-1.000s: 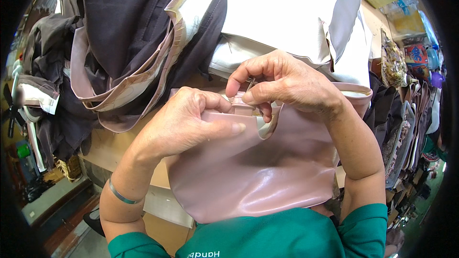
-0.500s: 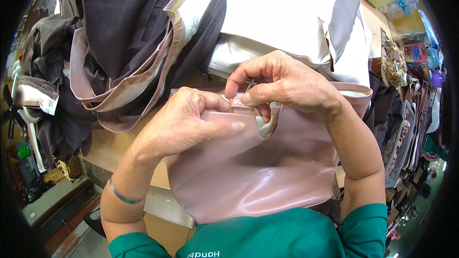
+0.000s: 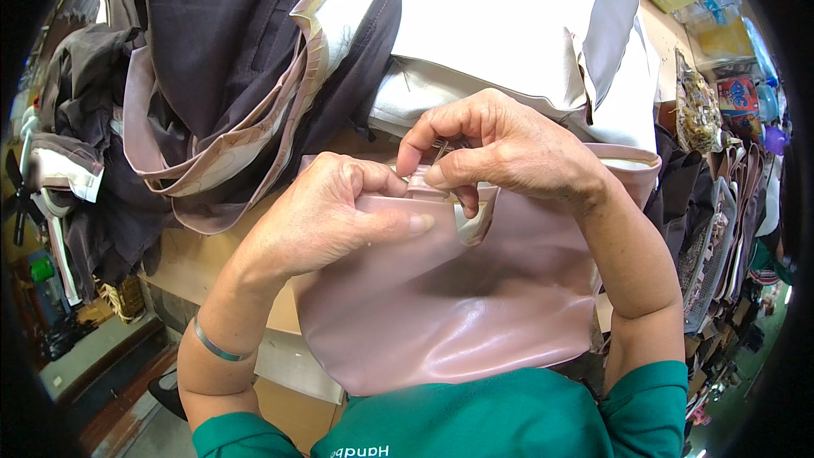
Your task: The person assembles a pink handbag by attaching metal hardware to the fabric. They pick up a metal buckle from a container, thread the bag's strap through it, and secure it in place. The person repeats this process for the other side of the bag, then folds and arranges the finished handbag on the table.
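Left hand: our left hand is closed on the top edge of the pink bag, thumb pressed flat along its front.
Right hand: our right hand pinches the same edge just beside the left thumb tip, fingertips closed tight; what sits between them is too small to tell.
Bag: it hangs below both grips, against our green shirt.
Beyond the grips: a dark fabric pile and white pieces.

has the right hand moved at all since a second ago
No. The right hand still pinches the top edge of the pink bag, same spot against the white cloth.
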Demonstrator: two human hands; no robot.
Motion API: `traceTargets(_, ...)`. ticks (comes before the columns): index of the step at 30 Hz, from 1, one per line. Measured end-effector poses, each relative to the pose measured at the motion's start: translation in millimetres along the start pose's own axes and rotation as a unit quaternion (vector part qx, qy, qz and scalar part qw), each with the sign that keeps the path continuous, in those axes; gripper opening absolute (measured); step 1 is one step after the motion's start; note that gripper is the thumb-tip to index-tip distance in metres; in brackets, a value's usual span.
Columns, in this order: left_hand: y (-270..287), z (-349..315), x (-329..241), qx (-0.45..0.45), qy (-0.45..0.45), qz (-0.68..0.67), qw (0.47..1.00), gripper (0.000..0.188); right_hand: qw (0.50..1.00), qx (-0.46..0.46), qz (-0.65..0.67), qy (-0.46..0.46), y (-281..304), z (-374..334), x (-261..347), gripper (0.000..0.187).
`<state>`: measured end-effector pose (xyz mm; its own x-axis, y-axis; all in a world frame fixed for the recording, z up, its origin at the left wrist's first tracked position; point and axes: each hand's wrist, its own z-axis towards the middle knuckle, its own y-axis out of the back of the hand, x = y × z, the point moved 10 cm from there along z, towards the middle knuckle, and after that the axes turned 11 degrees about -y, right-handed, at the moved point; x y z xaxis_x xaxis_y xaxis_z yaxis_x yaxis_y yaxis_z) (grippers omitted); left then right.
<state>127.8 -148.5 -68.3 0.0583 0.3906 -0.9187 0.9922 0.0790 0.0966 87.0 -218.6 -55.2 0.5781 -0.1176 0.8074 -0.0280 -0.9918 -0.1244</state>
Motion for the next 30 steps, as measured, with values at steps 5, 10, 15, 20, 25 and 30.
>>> traceTargets(5, 1.4, -1.0, 0.3, -0.003, 0.02, 0.003, 1.0, 0.026, 1.0, -0.005, -0.003, 0.003, 0.3, -0.7, 1.4, 0.015)
traceTargets(10, 0.9, -2.2, 1.9, -0.008, 0.03, -0.007, 0.999, 0.022, 1.0, -0.004, -0.001, 0.008, -1.0, -2.0, 3.9, 0.014)
traceTargets(15, -1.0, -2.0, 3.4, -0.004, 0.029, -0.022, 0.999, 0.02, 1.0, -0.009, 0.006, 0.014, -0.3, -2.8, 3.5, 0.014)
traceTargets(20, -0.8, -0.6, -0.1, -0.014, 0.004, -0.019, 1.0, 0.027, 1.0, -0.004, 0.006, 0.016, -1.1, -3.4, 4.8, 0.015)
traceTargets(25, -1.1, -0.7, -1.0, -0.018, 0.006, -0.021, 1.0, 0.027, 1.0, -0.002, 0.004, 0.023, -1.7, -3.4, 5.7, 0.015)
traceTargets(30, -1.7, -1.1, 3.3, -0.009, 0.025, -0.029, 0.999, 0.023, 1.0, 0.005, 0.011, 0.019, -0.7, -4.2, 3.2, 0.017)
